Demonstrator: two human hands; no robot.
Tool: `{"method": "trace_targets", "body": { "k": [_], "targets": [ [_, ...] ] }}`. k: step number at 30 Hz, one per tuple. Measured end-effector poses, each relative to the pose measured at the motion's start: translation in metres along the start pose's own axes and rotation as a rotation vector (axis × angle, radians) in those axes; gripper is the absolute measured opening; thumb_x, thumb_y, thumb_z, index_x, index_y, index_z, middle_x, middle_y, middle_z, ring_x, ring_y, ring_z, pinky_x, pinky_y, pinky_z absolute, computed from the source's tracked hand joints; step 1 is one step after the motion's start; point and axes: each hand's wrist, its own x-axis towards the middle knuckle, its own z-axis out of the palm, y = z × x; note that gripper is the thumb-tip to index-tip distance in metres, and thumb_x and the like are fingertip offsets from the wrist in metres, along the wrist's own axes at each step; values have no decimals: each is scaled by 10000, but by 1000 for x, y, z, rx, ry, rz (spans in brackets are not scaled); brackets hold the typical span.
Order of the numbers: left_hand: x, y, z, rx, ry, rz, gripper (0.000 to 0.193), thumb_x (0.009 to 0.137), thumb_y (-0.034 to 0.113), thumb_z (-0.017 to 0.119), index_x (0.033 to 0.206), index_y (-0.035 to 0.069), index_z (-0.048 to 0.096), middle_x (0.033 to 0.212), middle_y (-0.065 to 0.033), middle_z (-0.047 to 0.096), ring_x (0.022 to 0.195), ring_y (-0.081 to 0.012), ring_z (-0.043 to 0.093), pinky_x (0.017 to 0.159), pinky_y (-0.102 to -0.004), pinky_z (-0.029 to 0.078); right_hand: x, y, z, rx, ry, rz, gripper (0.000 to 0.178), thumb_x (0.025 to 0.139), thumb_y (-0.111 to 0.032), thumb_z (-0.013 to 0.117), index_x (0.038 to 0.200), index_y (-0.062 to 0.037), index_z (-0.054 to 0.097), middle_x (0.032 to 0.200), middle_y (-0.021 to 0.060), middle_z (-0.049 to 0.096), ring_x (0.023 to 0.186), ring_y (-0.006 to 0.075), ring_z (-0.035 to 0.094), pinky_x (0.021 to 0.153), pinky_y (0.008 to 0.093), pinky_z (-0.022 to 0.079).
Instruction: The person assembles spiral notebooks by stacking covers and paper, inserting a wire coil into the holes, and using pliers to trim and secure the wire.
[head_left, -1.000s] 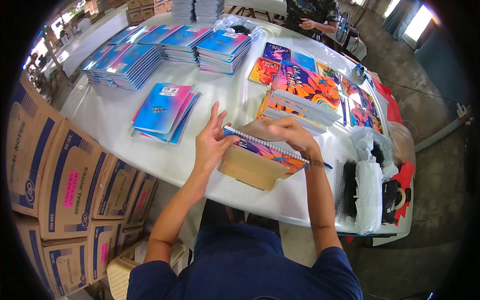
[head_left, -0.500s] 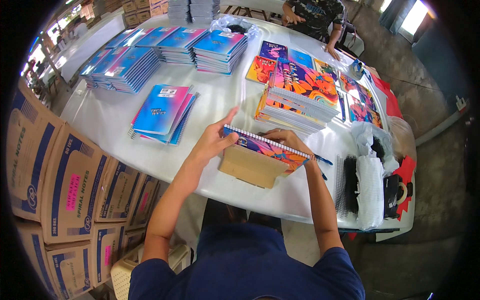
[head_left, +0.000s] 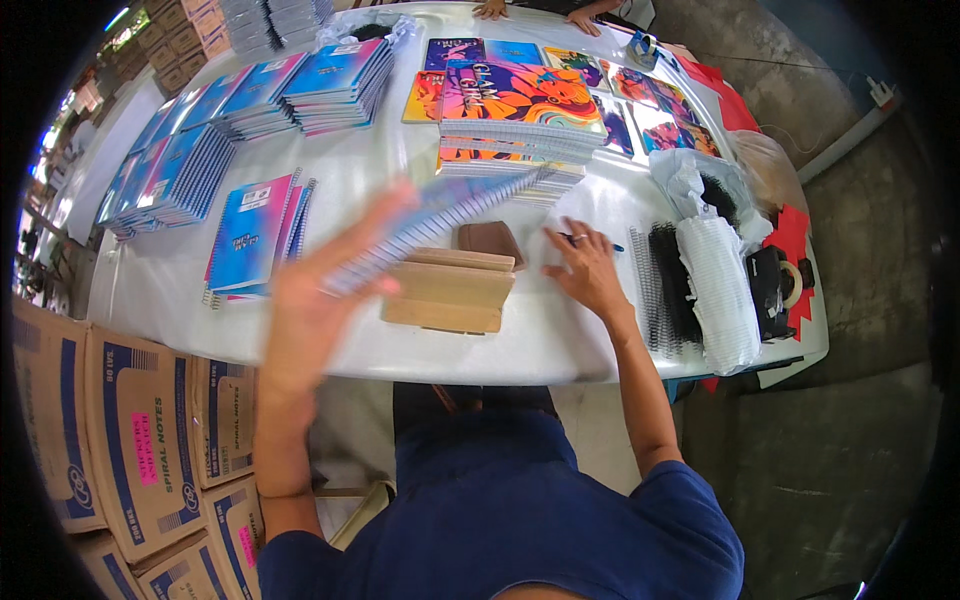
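L hand (head_left: 320, 300) gripping spiral NB (head_left: 455, 205), motion-blurred, tilted above worktop (head_left: 565, 345), near cardboard stand (head_left: 450, 290). R hand (head_left: 588, 268): fingers spread at blue pen (head_left: 618, 247), not closed. Coil runs along NB spine, so binding prob. done; NB not yet set down. Coiled blue-pink stacks (head_left: 330, 70) look finished. Bright-cover stack (head_left: 520, 95): can't tell. Loose black coils (head_left: 668, 290) unused.

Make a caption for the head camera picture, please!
Left hand holds a spiral notebook; right hand spreads over a pen.
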Motion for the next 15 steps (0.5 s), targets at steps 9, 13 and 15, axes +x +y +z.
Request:
{"method": "trace_targets", "body": {
  "k": [9, 13, 15],
  "targets": [
    [-26, -76, 96, 858, 46, 234, 597, 867, 292, 658, 1393, 82, 469, 1390, -173, 493, 1286, -443, 430, 1038, -554, 340, -35, -16, -18, 191, 205, 162, 427, 886, -108, 594, 1307, -173, 561, 982, 162, 550, 918, 343, 556, 796, 456, 467],
    [-26, -73, 99, 939, 71, 252, 586, 860, 308, 668, 1375, 98, 485, 1354, -170, 519, 1229, -453, 472, 991, -562, 375, -56, -99, -76, 578, 165, -107, 408, 823, -114, 692, 1226, -134, 636, 978, 154, 562, 875, 295, 588, 725, 382, 518],
    [-25, -72, 99, 955, 65, 249, 581, 858, 303, 671, 1372, 102, 489, 1353, -163, 522, 1226, -454, 474, 983, -562, 382, -58, -113, -78, 626, 181, -140, 413, 816, -118, 698, 1225, -121, 638, 992, 155, 572, 891, 289, 590, 722, 389, 516]
  ]
}}
